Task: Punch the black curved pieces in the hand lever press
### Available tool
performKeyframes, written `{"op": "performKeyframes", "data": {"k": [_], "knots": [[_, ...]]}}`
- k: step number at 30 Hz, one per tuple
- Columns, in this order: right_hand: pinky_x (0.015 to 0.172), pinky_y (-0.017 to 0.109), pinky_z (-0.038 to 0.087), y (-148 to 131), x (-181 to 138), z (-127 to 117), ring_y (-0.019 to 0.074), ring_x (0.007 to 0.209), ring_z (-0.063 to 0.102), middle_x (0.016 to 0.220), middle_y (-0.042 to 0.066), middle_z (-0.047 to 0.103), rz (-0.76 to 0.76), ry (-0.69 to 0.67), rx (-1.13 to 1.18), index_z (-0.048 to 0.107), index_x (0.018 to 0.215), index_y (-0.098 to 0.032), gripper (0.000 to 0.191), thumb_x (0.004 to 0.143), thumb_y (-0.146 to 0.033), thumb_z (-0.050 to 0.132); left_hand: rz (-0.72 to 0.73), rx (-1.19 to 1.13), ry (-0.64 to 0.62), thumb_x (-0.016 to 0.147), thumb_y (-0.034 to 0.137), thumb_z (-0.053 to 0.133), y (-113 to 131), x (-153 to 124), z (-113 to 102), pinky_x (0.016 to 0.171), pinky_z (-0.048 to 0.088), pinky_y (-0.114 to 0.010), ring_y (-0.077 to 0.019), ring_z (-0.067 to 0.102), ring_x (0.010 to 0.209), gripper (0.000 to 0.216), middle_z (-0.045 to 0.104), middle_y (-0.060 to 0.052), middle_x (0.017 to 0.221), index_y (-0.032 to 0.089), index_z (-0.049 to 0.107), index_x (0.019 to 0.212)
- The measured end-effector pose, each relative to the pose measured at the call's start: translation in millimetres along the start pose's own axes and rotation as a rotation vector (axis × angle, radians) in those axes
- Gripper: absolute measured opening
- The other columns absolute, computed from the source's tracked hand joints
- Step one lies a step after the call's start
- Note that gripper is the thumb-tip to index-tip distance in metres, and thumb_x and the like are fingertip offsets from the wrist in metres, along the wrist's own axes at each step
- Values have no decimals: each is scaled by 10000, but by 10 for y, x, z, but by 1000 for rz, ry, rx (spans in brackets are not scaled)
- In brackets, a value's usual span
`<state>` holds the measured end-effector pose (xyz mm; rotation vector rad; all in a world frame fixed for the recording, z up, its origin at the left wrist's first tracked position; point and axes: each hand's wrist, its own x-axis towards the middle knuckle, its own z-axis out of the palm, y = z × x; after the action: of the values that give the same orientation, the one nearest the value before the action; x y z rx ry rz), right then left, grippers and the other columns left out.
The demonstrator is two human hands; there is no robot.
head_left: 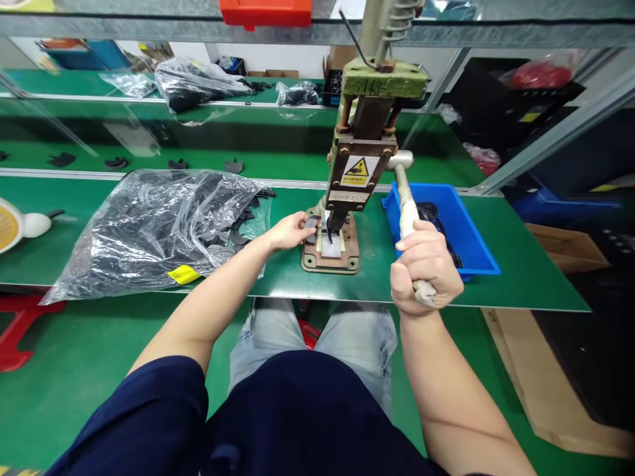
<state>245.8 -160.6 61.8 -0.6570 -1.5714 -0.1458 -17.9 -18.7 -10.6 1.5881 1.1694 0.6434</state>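
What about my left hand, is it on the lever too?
No, the left hand holds a gray piece at the press base; only the right hand grips the lever.

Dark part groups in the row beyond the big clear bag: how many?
5: one group at the left edge, partly cut off, then a second, third, fourth and fifth rightward, the last nearest the lever press. Overlapping parts may be hidden.

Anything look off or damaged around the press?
Nothing major stands out. Slightly odd: the press has scuffed green paint up top, and the lever gripped by the right hand has an uneven, stained wrapping; both look worn.
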Motion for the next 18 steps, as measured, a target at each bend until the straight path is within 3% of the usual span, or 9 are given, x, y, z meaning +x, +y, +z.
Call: {"op": "performKeyframes", "data": {"k": [12,18], "knots": [[1089,581,578,-8,-8,37,179,771,687,635,-75,595,14,34,13,486,649,-260,290,803,-215,727,-49,-111,-19,922,281,817,4,139,114,528,488,-215,-93,593,536,268,649,26,646,182,581,841],[1054,601,584,11,-17,45,183,750,683,615,-68,584,-11,37,9,487,654,-266,308,829,-258,740,-110,-107,-80,924,284,826,45,165,88,549,559,-226,-111,664,546,309,694,-8,664,180,553,823]]}}
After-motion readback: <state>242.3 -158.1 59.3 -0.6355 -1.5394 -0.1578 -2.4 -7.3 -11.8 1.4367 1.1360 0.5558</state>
